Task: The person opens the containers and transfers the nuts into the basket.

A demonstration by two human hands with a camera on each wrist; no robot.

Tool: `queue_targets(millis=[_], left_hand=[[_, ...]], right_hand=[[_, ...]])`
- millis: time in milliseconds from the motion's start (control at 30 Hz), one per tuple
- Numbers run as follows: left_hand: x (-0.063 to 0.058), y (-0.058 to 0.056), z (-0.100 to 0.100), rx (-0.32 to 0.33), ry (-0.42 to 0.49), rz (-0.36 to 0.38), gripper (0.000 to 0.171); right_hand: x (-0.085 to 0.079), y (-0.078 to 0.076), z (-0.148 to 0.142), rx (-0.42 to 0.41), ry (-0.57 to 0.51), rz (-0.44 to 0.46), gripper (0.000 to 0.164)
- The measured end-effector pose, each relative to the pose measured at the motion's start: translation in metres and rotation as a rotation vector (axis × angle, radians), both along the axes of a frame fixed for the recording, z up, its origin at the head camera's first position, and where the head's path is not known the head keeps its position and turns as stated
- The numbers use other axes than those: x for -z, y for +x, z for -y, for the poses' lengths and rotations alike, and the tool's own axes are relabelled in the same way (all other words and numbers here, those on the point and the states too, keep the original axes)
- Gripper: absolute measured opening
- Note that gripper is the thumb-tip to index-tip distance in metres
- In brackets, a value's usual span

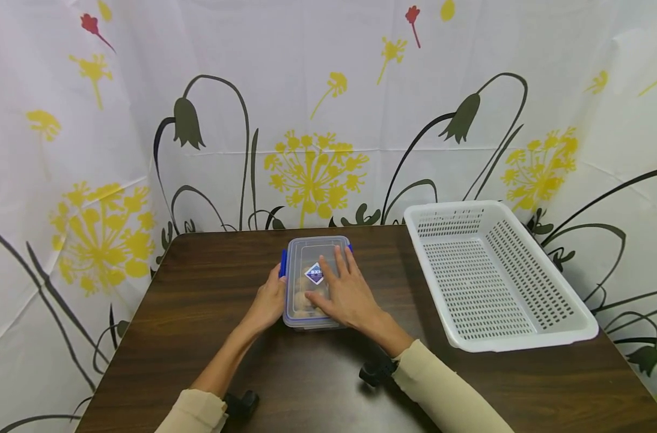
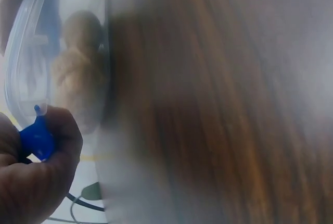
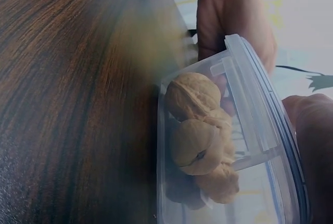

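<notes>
A clear plastic food container (image 1: 297,255) with a blue-edged lid stands on the dark wooden table. Several walnuts (image 3: 195,146) show through its wall in the right wrist view. My left hand (image 1: 268,302) is at the container's left side, pinching its blue latch (image 2: 39,139) between thumb and finger; the latch sticks out from the lid's edge. Across the lid lies my right hand (image 1: 348,296), fingers spread and nearly straight, beside a white and blue label (image 1: 314,273). Part of a second blue latch (image 1: 350,247) peeks out past the right fingers.
On the right of the table (image 1: 209,264) sits a white perforated plastic basket (image 1: 523,343). A floral curtain (image 1: 328,72) hangs right behind the table's back edge. Both wrists carry a black strapped device, one (image 1: 375,371) below the right hand.
</notes>
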State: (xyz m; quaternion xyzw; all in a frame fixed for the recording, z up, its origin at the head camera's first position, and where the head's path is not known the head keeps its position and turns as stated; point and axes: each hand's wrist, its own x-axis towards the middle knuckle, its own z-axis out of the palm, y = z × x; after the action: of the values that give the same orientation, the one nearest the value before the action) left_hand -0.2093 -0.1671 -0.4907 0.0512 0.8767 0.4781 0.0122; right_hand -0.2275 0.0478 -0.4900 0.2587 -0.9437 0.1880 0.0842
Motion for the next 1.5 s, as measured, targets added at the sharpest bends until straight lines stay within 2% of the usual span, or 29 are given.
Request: queue_targets(millis=[233,433,600,833,967,1100,1200,1333,1500], left_hand=[[-0.006,0.0,0.01,0.01,0.046,0.098,0.054],[-0.008,-0.002,0.013,-0.007,0.057,0.161,0.057],[-0.007,-0.004,0.016,-0.025,0.045,0.21,0.065],[-0.01,-0.002,0.018,-0.028,0.085,0.239,0.065],[-0.014,-0.003,0.015,-0.021,0.001,0.164,0.064],[-0.016,-0.004,0.01,-0.023,-0.182,0.028,0.066],[-0.018,-0.003,0.003,-0.001,-0.306,-0.073,0.071],[-0.022,-0.002,-0.01,0.075,-0.429,-0.199,0.077],[-0.025,-0.003,-0.027,0.186,-0.566,-0.271,0.082]], right_hand=[[0.002,0.0,0.001,-0.003,-0.095,-0.013,0.077],[0.002,0.0,-0.002,0.001,-0.231,0.055,0.079],[0.001,0.002,-0.007,0.067,-0.393,0.081,0.081],[-0.003,0.001,-0.02,0.174,-0.534,0.17,0.085],[0.001,-0.001,-0.027,0.229,-0.592,0.234,0.085],[0.007,-0.001,-0.03,0.254,-0.646,0.277,0.083],[0.012,-0.001,-0.031,0.274,-0.649,0.287,0.08],[0.015,0.0,-0.03,0.294,-0.656,0.289,0.075],[0.017,0.0,-0.028,0.291,-0.65,0.259,0.067]])
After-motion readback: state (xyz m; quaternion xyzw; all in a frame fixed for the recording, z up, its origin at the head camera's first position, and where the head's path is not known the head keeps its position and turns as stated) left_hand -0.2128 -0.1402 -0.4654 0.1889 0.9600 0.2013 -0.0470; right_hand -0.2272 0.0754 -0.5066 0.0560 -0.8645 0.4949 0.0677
